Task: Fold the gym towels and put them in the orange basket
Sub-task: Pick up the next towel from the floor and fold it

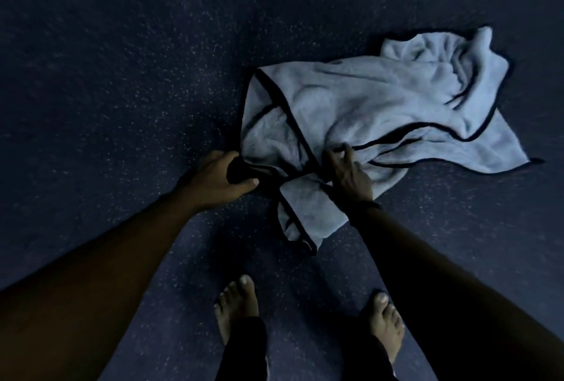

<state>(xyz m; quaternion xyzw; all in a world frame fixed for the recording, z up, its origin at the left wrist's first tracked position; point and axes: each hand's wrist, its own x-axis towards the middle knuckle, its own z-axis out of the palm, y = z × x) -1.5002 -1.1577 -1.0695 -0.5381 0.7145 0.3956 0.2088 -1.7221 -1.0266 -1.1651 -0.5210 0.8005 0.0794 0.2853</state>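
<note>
From the head view, looking straight down: a pale blue towel (375, 112) with dark trim lies crumpled on the dark speckled floor (122, 75), spreading from the centre of the frame out to the upper right. It is unfolded, bunched and creased, with one corner trailing down toward the lower centre and another pointing off to the right edge.

Left hand (213, 179), just left of centre: the fingers are curled round the towel's near left corner, thumb underneath, and the cloth bunches dark inside that grip. So that grip is grasping the towel.

Right hand (348, 173), just right of centre: it sits on top of the cloth, fingers bent down onto a trimmed edge where several folds cross. It looks to be pinching that edge, though the dim light makes the fingertips hard to read. A dark band shows at the wrist.

Both arms reach in from the bottom corners, the two hands near each other with a strip of towel between them.

At the bottom centre, two bare feet (305, 313) stand on the floor below the towel's trailing corner, apart from it, with dark trouser legs over the ankles.
</note>
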